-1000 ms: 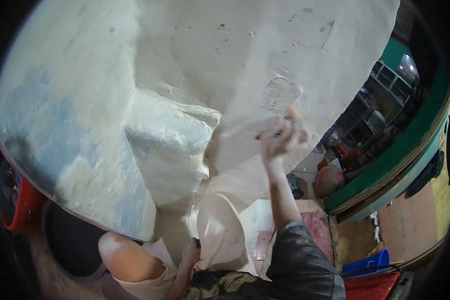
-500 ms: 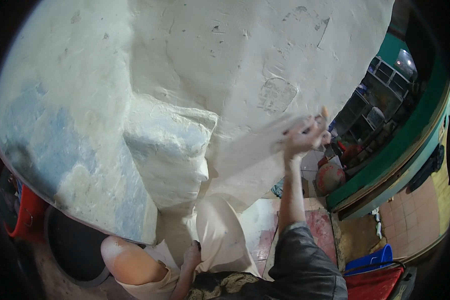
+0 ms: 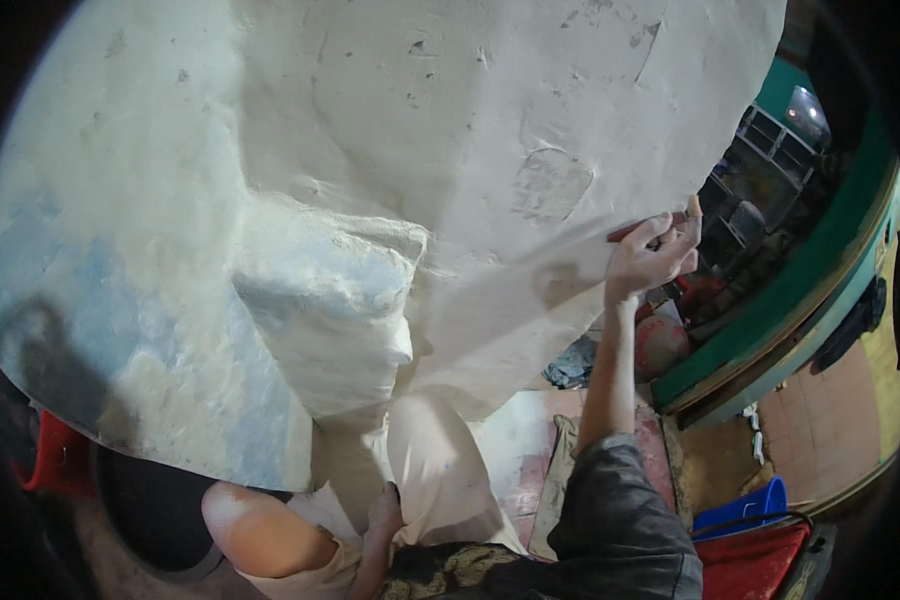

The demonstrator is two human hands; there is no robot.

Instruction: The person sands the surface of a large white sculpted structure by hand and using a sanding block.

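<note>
A large white plastered form [image 3: 360, 120] with pale blue patches fills most of the view, and a squared block [image 3: 330, 290] juts from its middle. At its right edge my right hand [image 3: 652, 255] is closed, with a thin reddish-brown piece [image 3: 630, 229] showing between the fingers. What that piece is I cannot make out. The hand is close to the plaster surface and casts a shadow on it. Low down, my left hand [image 3: 383, 512] lies closed against my light trousers [image 3: 435, 460], a small dark bit showing at its fingers; the rest is hidden.
At the lower left stand a red container [image 3: 60, 455] and a round black tub [image 3: 155, 510]. A blue bucket [image 3: 745, 510] and a red chair-like thing [image 3: 755, 560] are at lower right. A green curved edge [image 3: 760, 350] runs along the right, with dark shelving [image 3: 770, 150] behind.
My right hand has moved right toward the form's edge, out of a motion blur. My left hand stays in place. The view has shifted slightly.
</note>
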